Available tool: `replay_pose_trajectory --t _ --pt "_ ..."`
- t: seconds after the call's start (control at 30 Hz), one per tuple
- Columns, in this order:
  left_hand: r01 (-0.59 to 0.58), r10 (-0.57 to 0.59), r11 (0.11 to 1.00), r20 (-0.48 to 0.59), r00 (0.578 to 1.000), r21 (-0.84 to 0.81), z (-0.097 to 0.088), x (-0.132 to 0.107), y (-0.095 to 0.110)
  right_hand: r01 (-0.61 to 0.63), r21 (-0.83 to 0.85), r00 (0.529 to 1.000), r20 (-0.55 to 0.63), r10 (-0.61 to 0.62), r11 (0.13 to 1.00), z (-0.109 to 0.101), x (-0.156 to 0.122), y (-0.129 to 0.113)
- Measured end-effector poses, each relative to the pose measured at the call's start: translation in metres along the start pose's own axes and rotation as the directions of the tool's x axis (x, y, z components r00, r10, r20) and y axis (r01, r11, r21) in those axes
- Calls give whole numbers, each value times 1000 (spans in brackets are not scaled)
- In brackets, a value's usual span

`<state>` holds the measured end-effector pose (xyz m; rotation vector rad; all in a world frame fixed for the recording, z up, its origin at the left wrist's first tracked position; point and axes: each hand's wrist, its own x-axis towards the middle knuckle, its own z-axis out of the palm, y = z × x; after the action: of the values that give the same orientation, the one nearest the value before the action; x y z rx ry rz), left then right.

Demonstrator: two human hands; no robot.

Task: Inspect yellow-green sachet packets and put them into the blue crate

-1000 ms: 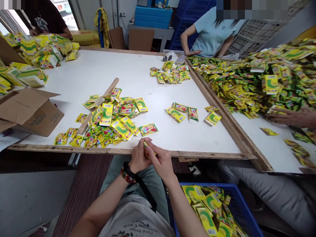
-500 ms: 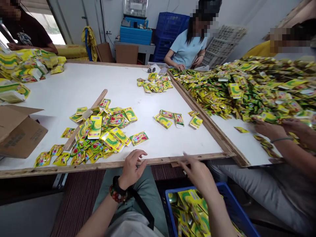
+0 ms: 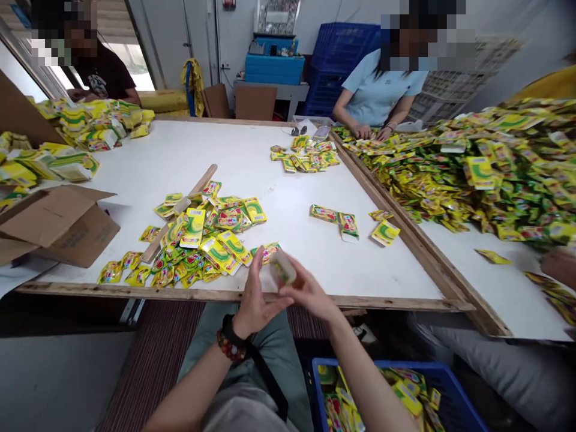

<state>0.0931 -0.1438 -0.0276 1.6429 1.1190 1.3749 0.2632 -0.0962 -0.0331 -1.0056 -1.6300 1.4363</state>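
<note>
1 small yellow/green sachet [image 3: 283,268], pinched btwn l hand [image 3: 257,294] & r hand [image 3: 310,295], just above front edge of white table [image 3: 135,162]; l fingers upright, r fingertips pressed to it. nearby on table: loose sachets pile [image 3: 204,234] w/ wood stick [image 3: 200,183]. blue crate [image 3: 400,364] under r arm holds more sachets. print too small to read, brand n/legible.

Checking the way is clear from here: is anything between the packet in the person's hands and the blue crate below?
Yes. The left hand and right hand hold the small packet above the table's wooden front edge, which lies between it and the blue crate. The right forearm also crosses the crate's rim.
</note>
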Motion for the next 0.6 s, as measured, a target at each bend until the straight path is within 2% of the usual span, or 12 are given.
replay_pose_trajectory --t 0.07,0.13,0.2,0.27,0.33,0.4,0.5,0.6 --pt "-35 33 995 23 999 91 6 1 -1 -34 250 999 4 34 968 32 -33 -1" --pt "-40 37 986 22 999 159 12 -1 -6 -51 422 993 -71 89 905 54 -51 -2" --pt "-86 88 978 -2 996 191 16 -6 -13 -29 541 976 -166 141 840 68 -54 -4" --pt "-195 202 961 -16 979 197 19 -10 -22 0 546 940 -285 186 838 75 -48 -9" --pt "-311 320 933 -25 947 182 21 -13 -29 11 448 897 -400 189 894 79 -40 -16" --pt "-356 366 920 -32 930 166 21 -14 -32 22 298 869 -478 129 954 81 -36 -23" --pt "-274 289 942 -53 956 192 18 -14 -30 69 -18 869 -490 -69 997 79 -38 -30" --pt "-138 139 972 6 990 191 15 -11 -24 153 -292 869 -416 -269 944 76 -41 -33"
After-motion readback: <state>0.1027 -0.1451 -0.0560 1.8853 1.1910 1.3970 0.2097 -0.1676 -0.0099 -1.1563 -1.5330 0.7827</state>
